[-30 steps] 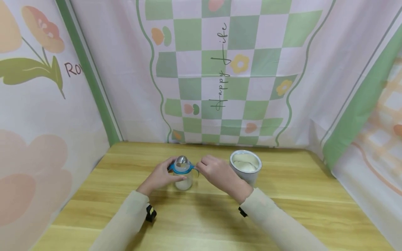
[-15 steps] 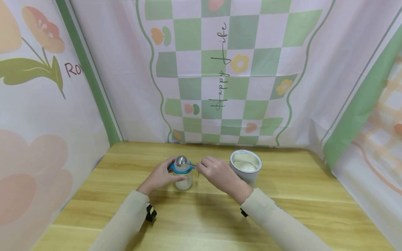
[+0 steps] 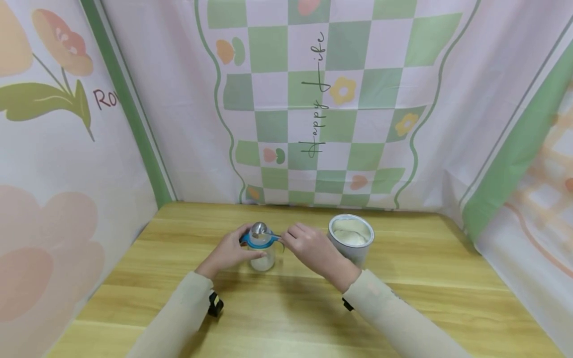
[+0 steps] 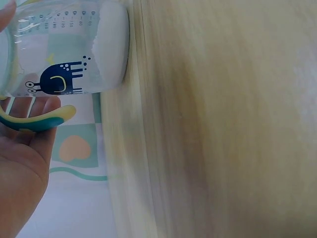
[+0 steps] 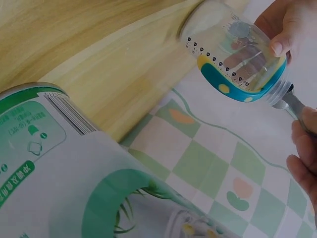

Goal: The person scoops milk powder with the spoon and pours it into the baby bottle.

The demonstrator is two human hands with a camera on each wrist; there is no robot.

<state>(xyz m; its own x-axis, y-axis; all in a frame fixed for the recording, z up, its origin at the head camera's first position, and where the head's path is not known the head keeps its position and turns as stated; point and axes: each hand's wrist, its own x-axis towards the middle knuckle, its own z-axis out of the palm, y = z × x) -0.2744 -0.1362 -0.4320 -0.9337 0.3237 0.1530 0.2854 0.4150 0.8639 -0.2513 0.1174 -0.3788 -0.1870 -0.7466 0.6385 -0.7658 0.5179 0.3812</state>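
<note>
A clear baby bottle (image 3: pixel 263 262) with a blue two-handled collar stands upright on the table, its top uncapped. White powder (image 4: pixel 112 47) lies at its bottom, seen in the left wrist view. My left hand (image 3: pixel 229 251) holds the bottle by the collar from the left, thumb in front and fingers behind. With my right hand (image 3: pixel 309 247) I pinch the handle of a metal spoon (image 3: pixel 259 229), whose bowl sits right at the bottle's mouth. In the right wrist view the spoon (image 5: pixel 296 105) meets the neck beside the blue collar (image 5: pixel 233 88).
Right of the bottle stands an open can (image 3: pixel 356 254) filled with pale powder (image 3: pixel 350 236), partly behind my right wrist. The wooden table (image 3: pixel 277 313) ends at a patterned cloth (image 3: pixel 331 174) at the back, with more cloth at both sides.
The spoon has turned over at the bottle's mouth: its rounded back faced up a second ago, and now the handle and bowl edge show. Both hands have stayed in nearly the same place.
</note>
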